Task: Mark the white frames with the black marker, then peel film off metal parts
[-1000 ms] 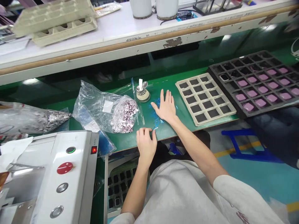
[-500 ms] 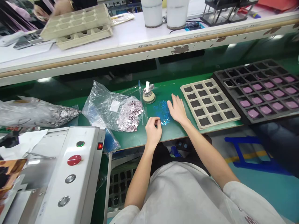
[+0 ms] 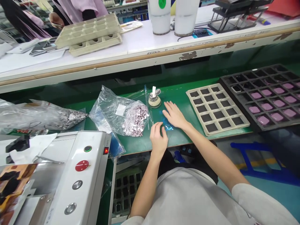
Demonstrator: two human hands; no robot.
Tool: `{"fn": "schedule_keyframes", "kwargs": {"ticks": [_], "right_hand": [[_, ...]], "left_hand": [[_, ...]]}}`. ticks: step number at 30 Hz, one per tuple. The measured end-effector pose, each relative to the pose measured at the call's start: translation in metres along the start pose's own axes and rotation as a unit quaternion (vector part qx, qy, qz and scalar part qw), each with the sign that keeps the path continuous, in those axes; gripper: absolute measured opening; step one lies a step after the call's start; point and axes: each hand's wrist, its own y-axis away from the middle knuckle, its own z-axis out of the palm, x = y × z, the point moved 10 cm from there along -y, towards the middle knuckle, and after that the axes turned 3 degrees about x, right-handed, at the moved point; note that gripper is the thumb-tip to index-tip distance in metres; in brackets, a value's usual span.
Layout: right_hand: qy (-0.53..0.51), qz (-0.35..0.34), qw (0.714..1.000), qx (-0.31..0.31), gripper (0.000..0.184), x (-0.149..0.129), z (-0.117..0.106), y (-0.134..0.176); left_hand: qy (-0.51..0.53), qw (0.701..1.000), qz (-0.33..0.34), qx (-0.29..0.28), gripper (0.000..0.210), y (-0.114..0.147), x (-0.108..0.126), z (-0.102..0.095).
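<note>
My right hand lies flat with its fingers stretched out over small shiny blue film pieces, covering part of them. Just to its left, my left hand rests at the mat's near side, fingers loosely curved and thumb apart, with nothing visible between them. Close by on the left is a clear plastic bag full of small printed pieces. Behind the hands stands a small round dispenser bottle with its metal lid up and a white tip showing.
On the right are a beige compartment tray and a black tray holding pink-topped pieces. A white machine with buttons takes up the left front, below another filled bag. A raised shelf runs across the back; a person stands beyond it.
My right hand has swept left over the blue film pieces, which now cover a smaller patch. My left thumb and fingers have parted from a pinch. The whole view has shifted slightly.
</note>
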Motion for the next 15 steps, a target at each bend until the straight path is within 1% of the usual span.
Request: {"fn": "schedule_keyframes", "kwargs": {"ticks": [2, 4, 7, 9, 11, 12, 13, 14, 15], "right_hand": [[-0.068, -0.016, 0.998, -0.012, 0.078, -0.008, 0.0, 0.01], [-0.1, -0.022, 0.995, 0.007, 0.075, -0.009, -0.009, 0.013], [-0.058, -0.011, 0.998, 0.029, 0.08, 0.002, -0.021, 0.005], [-0.068, -0.002, 0.998, 0.005, 0.083, 0.006, -0.016, 0.0], [-0.155, -0.007, 0.988, -0.025, 0.08, -0.001, -0.007, 0.0], [-0.213, -0.014, 0.977, -0.029, 0.077, -0.006, -0.005, 0.002], [-0.267, -0.018, 0.963, -0.022, 0.074, -0.01, -0.005, 0.003], [-0.308, -0.021, 0.951, -0.002, 0.072, -0.012, -0.009, 0.003], [-0.326, -0.021, 0.945, 0.026, 0.07, -0.011, -0.015, 0.002]], "left_hand": [[-0.004, 1.0, 0.005, -0.029, 0.039, -0.003, 0.001, 0.01], [-0.008, 0.997, -0.004, -0.07, 0.05, -0.008, 0.0, 0.023], [-0.009, 0.99, -0.045, -0.134, 0.061, -0.015, -0.005, 0.045], [0.001, 0.985, -0.065, -0.157, 0.064, -0.02, -0.005, 0.057], [0.036, 0.984, -0.07, -0.161, 0.063, -0.025, -0.001, 0.064], [0.061, 0.983, -0.07, -0.156, 0.061, -0.028, 0.002, 0.064], [0.087, 0.983, -0.073, -0.144, 0.058, -0.03, 0.003, 0.063], [0.11, 0.983, -0.077, -0.126, 0.056, -0.032, 0.003, 0.059], [0.127, 0.983, -0.083, -0.104, 0.053, -0.035, 0.001, 0.054]]}}
